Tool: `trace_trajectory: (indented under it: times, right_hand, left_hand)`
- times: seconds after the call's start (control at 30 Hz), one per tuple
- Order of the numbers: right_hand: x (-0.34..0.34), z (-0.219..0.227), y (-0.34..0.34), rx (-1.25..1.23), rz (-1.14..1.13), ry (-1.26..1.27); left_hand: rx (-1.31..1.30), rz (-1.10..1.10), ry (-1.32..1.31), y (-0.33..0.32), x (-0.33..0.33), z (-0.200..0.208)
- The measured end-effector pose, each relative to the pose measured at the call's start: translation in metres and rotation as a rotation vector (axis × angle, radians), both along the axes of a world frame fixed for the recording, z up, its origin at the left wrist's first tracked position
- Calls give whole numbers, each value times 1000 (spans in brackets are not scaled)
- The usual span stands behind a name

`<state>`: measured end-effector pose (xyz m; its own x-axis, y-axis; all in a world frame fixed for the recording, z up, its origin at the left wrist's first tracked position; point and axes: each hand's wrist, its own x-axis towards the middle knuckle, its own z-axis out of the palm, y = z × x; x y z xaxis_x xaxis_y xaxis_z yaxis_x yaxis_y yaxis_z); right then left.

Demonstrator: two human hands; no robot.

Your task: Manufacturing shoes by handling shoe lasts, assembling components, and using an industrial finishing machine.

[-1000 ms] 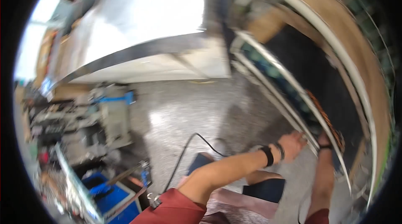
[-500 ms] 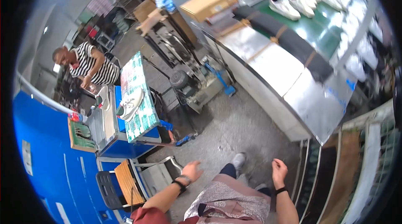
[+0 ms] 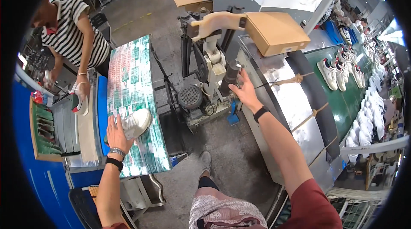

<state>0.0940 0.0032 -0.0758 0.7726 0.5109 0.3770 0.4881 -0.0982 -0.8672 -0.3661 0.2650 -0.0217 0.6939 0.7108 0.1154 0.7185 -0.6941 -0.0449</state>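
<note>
My left hand [image 3: 118,135] is at the heel end of a white sneaker [image 3: 139,123], fingers on one side and thumb on the other. The sneaker lies on a bench top covered in green-and-red printed sheeting [image 3: 132,72]. To the right, my right hand [image 3: 248,92] reaches out and curls round a dark grey cylindrical tool [image 3: 230,77], thumb across its lower part. Its far fingers are partly hidden, and a thin cord runs off beside the hand. Across the bench a person in a striped shirt [image 3: 68,27] handles another white sneaker [image 3: 81,102].
A machine with a round motor [image 3: 190,97] stands between the bench and a metal-topped counter [image 3: 295,113]. On that counter are a cardboard box [image 3: 278,32] and a dark padded roll [image 3: 314,100]. Beyond it, several white sneakers [image 3: 340,72] stand on a green surface. A wooden-edged tray [image 3: 33,134] is at left.
I have come closer to the bench and machine. My left hand has moved onto the sneaker, and my right hand has reached forward to the dark cylindrical tool. The other person's hands have moved down.
</note>
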Motion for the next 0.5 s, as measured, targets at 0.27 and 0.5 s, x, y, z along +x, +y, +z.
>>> trace_trajectory:
  times: [0.27, 0.5]
  right_hand:
    - [5, -7, 62, -642, -258, -125]
    - [29, 2, 22, -211, 305, 248]
  left_hand:
    - [-469, 152, 477, 90, 10, 6]
    - [-561, 154, 347, 2, 24, 25]
